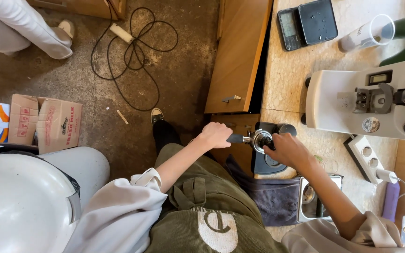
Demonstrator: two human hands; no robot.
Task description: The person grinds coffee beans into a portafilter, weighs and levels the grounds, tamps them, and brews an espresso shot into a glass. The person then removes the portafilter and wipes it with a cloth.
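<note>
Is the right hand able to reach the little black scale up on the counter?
Probably yes, with a stretch. The right hand is on the portafilter, and the black scale lies further along the counter, which is bare in between. The white machine sits off to the side, not in the way.

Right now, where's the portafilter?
In the head view, the portafilter sits centre frame on the black tamping mat, at the counter edge, between the left hand and right hand.

A pale stone desk (287,70) fills the right of the frame. On it lie a black scale (308,23) at the top, a clear cup (369,33) tipped on its side beside it, a white machine (366,100) at right, a black tamping base (268,161) at the desk's near edge, and a white power strip (369,159) lower right.
</note>
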